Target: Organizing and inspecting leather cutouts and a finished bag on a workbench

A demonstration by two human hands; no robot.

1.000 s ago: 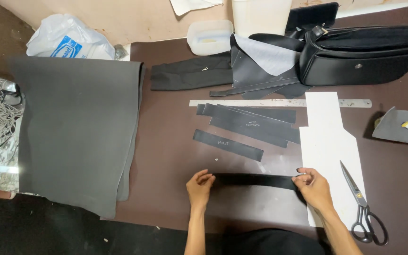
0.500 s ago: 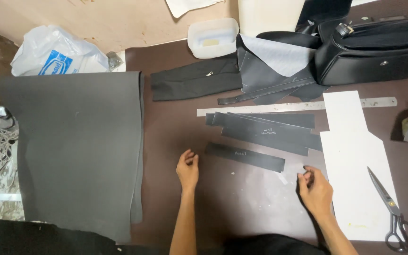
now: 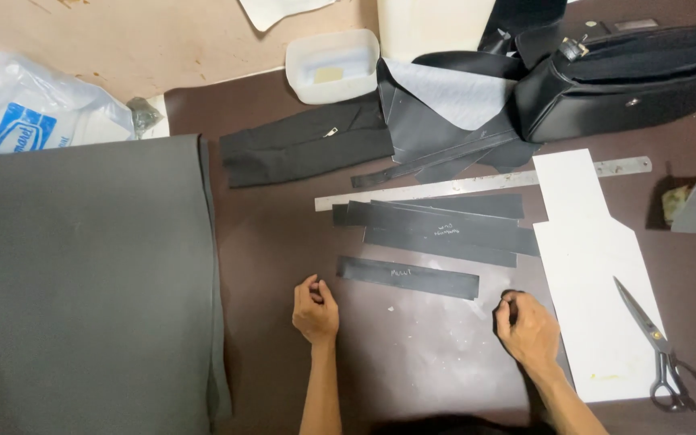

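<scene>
On brown table (image 3: 267, 234), grey strips (image 3: 437, 229)

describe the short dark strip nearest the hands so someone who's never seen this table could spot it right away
On the dark brown table, find the long metal ruler lying across the middle, with a stack of long dark strips just below it. Below that stack, a single short dark strip lies alone, just beyond and between the left hand and right hand. It is shorter than the others and overlaps none.
</scene>
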